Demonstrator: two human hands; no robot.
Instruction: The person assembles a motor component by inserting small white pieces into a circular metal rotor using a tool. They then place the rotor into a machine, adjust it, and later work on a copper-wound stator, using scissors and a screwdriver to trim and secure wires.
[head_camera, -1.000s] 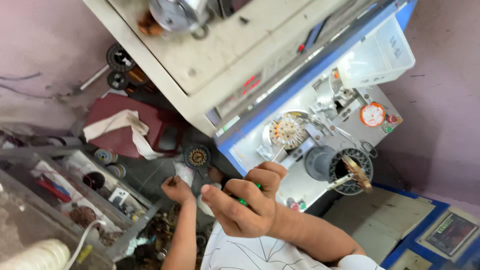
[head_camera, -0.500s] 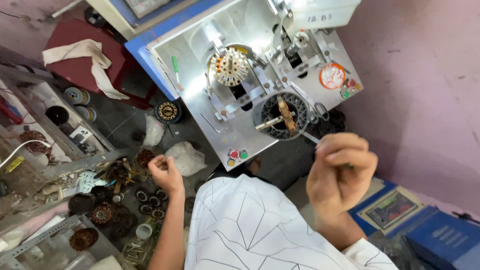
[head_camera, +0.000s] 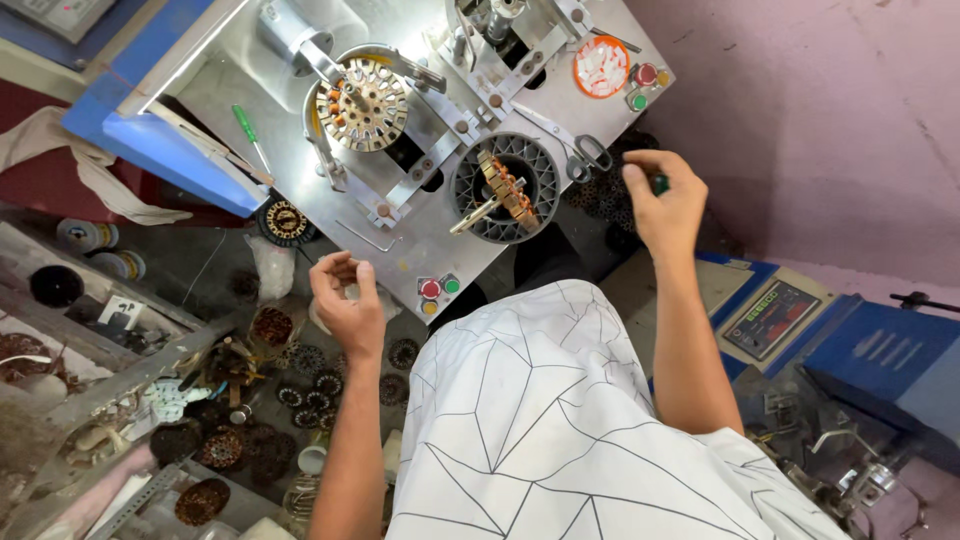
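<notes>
My right hand (head_camera: 665, 205) is raised at the right edge of the metal machine panel (head_camera: 260, 95), closed around a small green-handled tool (head_camera: 660, 184). Just left of it lie scissors (head_camera: 585, 155) and a black round fixture (head_camera: 503, 188) with a brass-coloured winding arm. My left hand (head_camera: 345, 300) hovers at the panel's front edge with its fingers curled in; nothing shows in them. It is near the red and green buttons (head_camera: 437, 288). A stator with copper coils (head_camera: 365, 100) sits clamped higher on the panel.
A green screwdriver (head_camera: 250, 125) lies on the panel's left. Several dark stator cores (head_camera: 300, 390) are piled below my left hand. A white cloth (head_camera: 60, 160) and wire spools (head_camera: 85, 235) are at the left. A blue control box (head_camera: 780, 318) stands at the right.
The view has swung so the machine panel now fills the top. My right hand moved up to the panel's right edge with the green tool. My left hand rose toward the panel's front edge.
</notes>
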